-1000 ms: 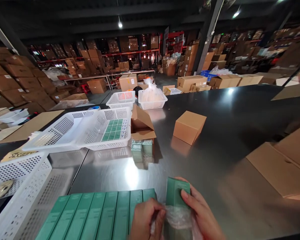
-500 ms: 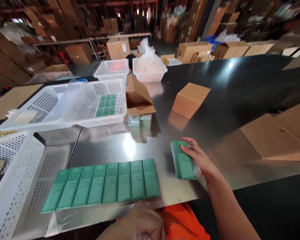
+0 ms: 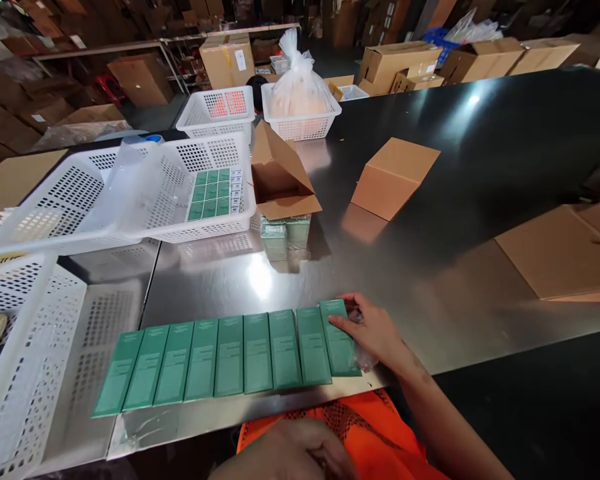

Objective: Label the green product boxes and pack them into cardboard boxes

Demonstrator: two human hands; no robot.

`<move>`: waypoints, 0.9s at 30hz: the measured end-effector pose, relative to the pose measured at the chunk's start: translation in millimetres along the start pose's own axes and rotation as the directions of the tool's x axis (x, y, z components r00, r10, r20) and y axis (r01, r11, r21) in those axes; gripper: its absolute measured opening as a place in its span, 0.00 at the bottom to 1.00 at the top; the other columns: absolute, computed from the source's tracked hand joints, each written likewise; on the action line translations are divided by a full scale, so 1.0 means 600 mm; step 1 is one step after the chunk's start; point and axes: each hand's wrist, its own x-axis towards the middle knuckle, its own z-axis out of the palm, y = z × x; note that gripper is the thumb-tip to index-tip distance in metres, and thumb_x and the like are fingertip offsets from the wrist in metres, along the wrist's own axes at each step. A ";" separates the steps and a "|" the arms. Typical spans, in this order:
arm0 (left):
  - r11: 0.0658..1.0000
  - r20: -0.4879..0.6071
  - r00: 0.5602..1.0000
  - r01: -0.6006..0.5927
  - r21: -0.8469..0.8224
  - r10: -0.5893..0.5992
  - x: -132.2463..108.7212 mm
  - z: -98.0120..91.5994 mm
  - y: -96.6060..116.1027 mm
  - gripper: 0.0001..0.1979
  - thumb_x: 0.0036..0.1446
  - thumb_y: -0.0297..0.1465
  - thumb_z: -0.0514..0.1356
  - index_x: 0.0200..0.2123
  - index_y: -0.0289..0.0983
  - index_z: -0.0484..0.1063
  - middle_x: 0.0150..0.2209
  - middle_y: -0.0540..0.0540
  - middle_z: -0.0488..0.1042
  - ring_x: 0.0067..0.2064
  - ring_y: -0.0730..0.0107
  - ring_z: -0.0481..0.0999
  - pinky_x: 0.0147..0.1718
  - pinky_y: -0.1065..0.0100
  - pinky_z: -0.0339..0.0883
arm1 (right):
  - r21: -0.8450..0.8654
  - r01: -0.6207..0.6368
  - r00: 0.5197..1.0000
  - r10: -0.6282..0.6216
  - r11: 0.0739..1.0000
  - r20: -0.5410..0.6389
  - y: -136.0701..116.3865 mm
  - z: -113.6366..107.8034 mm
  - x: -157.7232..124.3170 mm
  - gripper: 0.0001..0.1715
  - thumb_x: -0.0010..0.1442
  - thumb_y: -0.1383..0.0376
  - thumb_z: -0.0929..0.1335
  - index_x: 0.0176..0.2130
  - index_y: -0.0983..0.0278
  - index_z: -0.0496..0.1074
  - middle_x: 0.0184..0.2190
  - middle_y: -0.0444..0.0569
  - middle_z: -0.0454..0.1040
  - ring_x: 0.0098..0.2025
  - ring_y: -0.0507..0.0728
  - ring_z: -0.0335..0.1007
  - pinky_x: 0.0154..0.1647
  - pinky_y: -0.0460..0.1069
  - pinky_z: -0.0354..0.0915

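Several flat green boxes (image 3: 229,360) lie side by side in a row along the near edge of the steel table. My right hand (image 3: 373,330) grips the green box (image 3: 341,343) at the row's right end, thumb on its top face and fingers round the far right side. That box sits slightly askew against its neighbour. Crumpled clear plastic (image 3: 366,359) shows beneath my right palm. Low in the view, in front of an orange mesh garment (image 3: 380,427), my left hand (image 3: 300,450) is closed with fingers curled; what is in it, if anything, is hidden.
White plastic baskets (image 3: 200,230) stand at the left, one with small green boxes inside. An open brown carton (image 3: 285,183) rests on its side, with wrapped green boxes (image 3: 286,230) before it. Other cartons (image 3: 397,177) lie farther right. A tied plastic bag (image 3: 300,83) fills a back basket.
My right hand has moved left with the green box, from apart on the table to the row's right end. My left hand stays low near my body.
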 end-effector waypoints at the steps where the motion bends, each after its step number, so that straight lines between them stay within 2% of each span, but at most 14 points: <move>1: 0.996 0.022 0.998 -0.059 0.072 0.057 0.000 -0.003 0.003 0.21 0.55 0.50 0.62 0.36 0.40 0.82 0.38 0.40 0.82 0.34 0.57 0.81 0.31 0.65 0.73 | -0.012 -0.004 1.000 0.004 1.000 -0.018 -0.001 -0.001 -0.001 0.24 0.55 0.51 0.71 0.47 0.61 0.73 0.37 0.48 0.78 0.38 0.59 0.75 0.39 0.50 0.67; 3: 0.918 0.000 0.981 -0.182 0.351 0.195 0.002 -0.008 0.007 0.24 0.62 0.50 0.54 0.34 0.40 0.82 0.32 0.41 0.81 0.29 0.61 0.80 0.27 0.67 0.71 | -0.024 -0.009 0.999 0.008 1.000 -0.035 0.001 -0.003 0.000 0.23 0.53 0.52 0.72 0.46 0.60 0.74 0.38 0.48 0.79 0.40 0.59 0.75 0.41 0.50 0.68; 4: 0.853 -0.050 0.967 -0.195 0.484 0.249 0.005 -0.010 0.008 0.23 0.64 0.47 0.52 0.35 0.40 0.82 0.29 0.42 0.80 0.27 0.62 0.78 0.25 0.67 0.70 | -0.027 -0.012 0.999 0.011 1.000 -0.037 0.002 -0.003 0.001 0.22 0.53 0.53 0.73 0.45 0.60 0.75 0.39 0.48 0.79 0.40 0.59 0.75 0.41 0.50 0.68; 6: 0.686 -0.184 0.926 -0.101 0.720 0.330 0.014 -0.013 0.009 0.17 0.66 0.36 0.51 0.44 0.42 0.81 0.28 0.42 0.78 0.29 0.61 0.77 0.26 0.66 0.67 | -0.044 -0.005 0.999 0.004 0.999 -0.038 0.006 -0.004 0.002 0.22 0.53 0.53 0.72 0.45 0.60 0.76 0.40 0.49 0.78 0.41 0.59 0.75 0.42 0.51 0.68; 7: 0.571 -0.232 0.897 -0.028 0.820 0.377 0.020 -0.015 0.009 0.15 0.65 0.32 0.53 0.49 0.43 0.78 0.29 0.42 0.77 0.31 0.59 0.76 0.26 0.64 0.67 | -0.064 0.009 0.999 -0.012 0.998 -0.040 0.008 -0.004 0.002 0.22 0.53 0.52 0.72 0.45 0.60 0.76 0.41 0.50 0.77 0.41 0.60 0.75 0.42 0.51 0.68; 9: 0.257 -0.242 0.849 0.131 0.958 0.471 0.032 -0.017 0.007 0.21 0.59 0.28 0.61 0.56 0.43 0.73 0.30 0.44 0.75 0.33 0.57 0.74 0.26 0.63 0.65 | -0.113 0.051 0.997 -0.057 0.992 -0.046 0.011 -0.002 0.002 0.24 0.53 0.50 0.72 0.45 0.61 0.77 0.43 0.52 0.74 0.41 0.60 0.73 0.42 0.52 0.68; 10: 0.096 -0.226 0.833 0.207 0.974 0.505 0.037 -0.018 0.005 0.24 0.55 0.28 0.66 0.56 0.42 0.72 0.30 0.46 0.74 0.33 0.57 0.73 0.26 0.63 0.65 | -0.131 0.068 0.996 -0.074 0.989 -0.042 0.011 -0.001 0.002 0.25 0.53 0.49 0.72 0.45 0.61 0.77 0.43 0.52 0.74 0.41 0.60 0.73 0.42 0.53 0.68; 11: -0.017 -0.211 0.825 0.258 0.966 0.524 0.042 -0.020 0.003 0.27 0.50 0.29 0.70 0.55 0.40 0.73 0.30 0.47 0.73 0.33 0.57 0.73 0.25 0.63 0.65 | -0.139 0.078 0.996 -0.084 0.987 -0.034 0.011 0.001 0.001 0.25 0.53 0.49 0.72 0.45 0.62 0.77 0.42 0.52 0.73 0.40 0.60 0.72 0.41 0.53 0.68; 12: -0.066 -0.208 0.820 0.286 0.956 0.533 0.046 -0.021 0.000 0.29 0.46 0.29 0.73 0.53 0.38 0.74 0.30 0.48 0.72 0.33 0.58 0.72 0.25 0.63 0.65 | -0.137 0.083 0.996 -0.087 0.987 -0.026 0.011 0.002 0.001 0.25 0.54 0.49 0.71 0.46 0.62 0.77 0.41 0.51 0.73 0.39 0.60 0.72 0.41 0.52 0.68; 15: -0.091 -0.209 0.807 0.307 0.947 0.552 0.052 -0.026 -0.006 0.26 0.44 0.31 0.74 0.49 0.36 0.76 0.30 0.49 0.72 0.33 0.60 0.72 0.25 0.63 0.66 | -0.107 0.099 0.995 -0.101 0.989 -0.013 0.008 0.006 0.001 0.24 0.55 0.50 0.71 0.47 0.62 0.76 0.38 0.50 0.73 0.38 0.59 0.71 0.41 0.52 0.67; 22: -0.079 -0.194 0.808 0.284 0.955 0.557 0.050 -0.029 -0.006 0.26 0.44 0.30 0.74 0.48 0.35 0.76 0.29 0.51 0.72 0.33 0.62 0.72 0.23 0.64 0.66 | -0.079 0.105 0.994 -0.107 0.991 -0.018 0.008 0.011 0.014 0.23 0.56 0.51 0.70 0.46 0.61 0.75 0.39 0.50 0.74 0.39 0.59 0.72 0.41 0.51 0.67; 27: -0.064 -0.209 0.818 0.285 0.956 0.536 0.052 -0.029 -0.003 0.25 0.44 0.31 0.74 0.48 0.35 0.76 0.30 0.50 0.73 0.33 0.62 0.73 0.24 0.64 0.68 | -0.092 0.123 0.992 -0.121 0.988 0.027 0.011 0.012 0.016 0.22 0.57 0.51 0.70 0.45 0.63 0.74 0.39 0.50 0.74 0.39 0.59 0.72 0.41 0.52 0.66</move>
